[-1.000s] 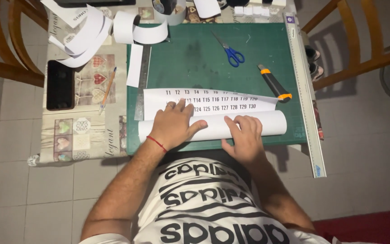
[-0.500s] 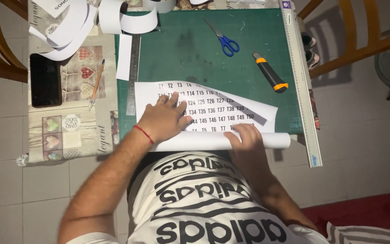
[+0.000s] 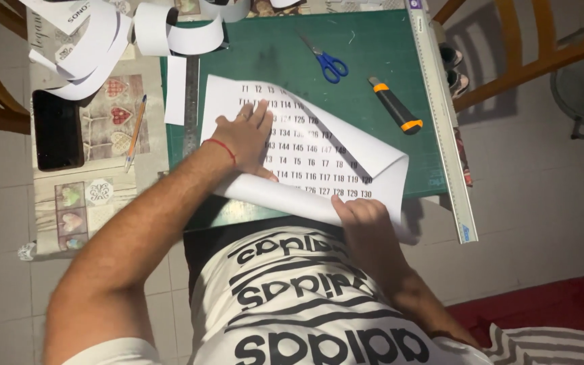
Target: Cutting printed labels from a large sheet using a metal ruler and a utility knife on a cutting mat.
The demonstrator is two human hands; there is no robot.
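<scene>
Sheet (image 3: 305, 152) mid-frame | I see left hand (image 3: 245, 135) flat on it, upper left | right hand (image 3: 359, 213) pinching curled lower edge (long axis slanting lower right)

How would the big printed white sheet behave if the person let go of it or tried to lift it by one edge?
The sheet would probably curl back up: its right side arches off the green mat though the left hand presses it flat. It looks thin and floppy, bending at the right hand. Likely light.

White short-sleeved T-shirt (image 3: 292, 297) with black stripes and lettering; thin red string bracelet (image 3: 223, 149) on left wrist.
</scene>
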